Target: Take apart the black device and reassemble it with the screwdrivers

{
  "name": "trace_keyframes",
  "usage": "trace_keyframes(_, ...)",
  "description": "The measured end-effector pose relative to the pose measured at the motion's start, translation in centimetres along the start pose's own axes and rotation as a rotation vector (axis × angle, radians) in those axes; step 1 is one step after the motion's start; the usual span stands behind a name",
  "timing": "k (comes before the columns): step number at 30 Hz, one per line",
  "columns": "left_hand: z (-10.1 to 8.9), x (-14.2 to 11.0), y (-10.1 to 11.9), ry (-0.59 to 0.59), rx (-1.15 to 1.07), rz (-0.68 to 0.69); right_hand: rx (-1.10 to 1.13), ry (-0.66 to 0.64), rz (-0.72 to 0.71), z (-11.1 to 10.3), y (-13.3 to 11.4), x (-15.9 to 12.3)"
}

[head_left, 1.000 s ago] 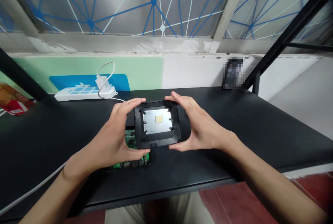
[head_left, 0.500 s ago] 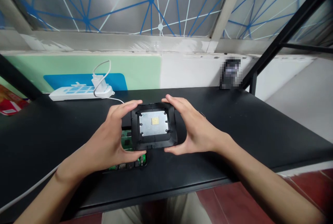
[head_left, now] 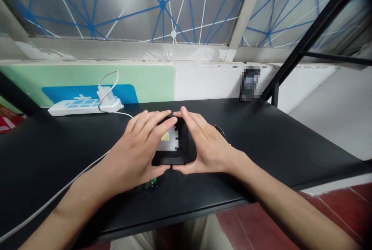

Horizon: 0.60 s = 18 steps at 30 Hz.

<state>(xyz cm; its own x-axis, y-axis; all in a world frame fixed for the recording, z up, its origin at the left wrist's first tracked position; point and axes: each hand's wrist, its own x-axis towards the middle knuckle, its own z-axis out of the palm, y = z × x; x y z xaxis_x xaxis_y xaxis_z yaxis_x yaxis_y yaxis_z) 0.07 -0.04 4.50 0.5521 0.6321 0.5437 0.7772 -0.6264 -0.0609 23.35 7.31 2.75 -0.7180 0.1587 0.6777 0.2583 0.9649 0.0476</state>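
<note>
In the head view, our left hand (head_left: 142, 141) now reaches further across the one black housing (head_left: 183, 143), half-hiding its single metal plate (head_left: 172, 144): a shifted hold, we judge. Its grip and our right hand's (head_left: 207, 143) clasp the housing above the worktop (head_left: 276, 137). Nearer us than the housing: one circuit board (head_left: 152, 183).

Black housing (head_left: 183, 143): plastic by look, mostly matt, slight sheen along edges. Inset plate (head_left: 173, 144): silvery metal, smooth, dull satin finish. Yellowish pad (head_left: 165, 137) on plate: matt, material unclear. Tabletop (head_left: 276, 145): smooth, black, low sheen. Power strip (head_left: 78, 107) and plug adapter (head_left: 106, 95): smooth white plastic, slightly glossy. Cable (head_left: 55, 198): smooth plastic-looking sheath. Windowpanes (head_left: 200, 2): glass, frosted look. Window frame (head_left: 242, 13): dull metal; sill (head_left: 200, 54) rough with whitish smears. Floor tiles (head_left: 340, 199): smooth, red, faint gloss. Trousers (head_left: 206, 234): soft matt cloth.
</note>
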Motion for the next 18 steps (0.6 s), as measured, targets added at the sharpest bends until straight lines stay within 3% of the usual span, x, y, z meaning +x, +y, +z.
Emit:
trace_keyframes(4,0.4,0.8,0.0,0.005,-0.041,-0.005,0.019,0.018,-0.017,-0.2,0.1,0.1)
trace_keyframes(12,0.9,0.1,-0.7,0.184,-0.512,-0.063,0.397,-0.045,0.137,0.7,1.1,-0.2)
trace_keyframes(15,0.5,0.2,0.0,0.22,-0.548,-0.077,0.493,-0.074,0.087,1.7,1.1,-0.1)
trace_keyframes(18,0.0,0.1,0.6,0.186,-0.595,-0.119,0.541,-0.053,0.067,1.9,0.9,0.1)
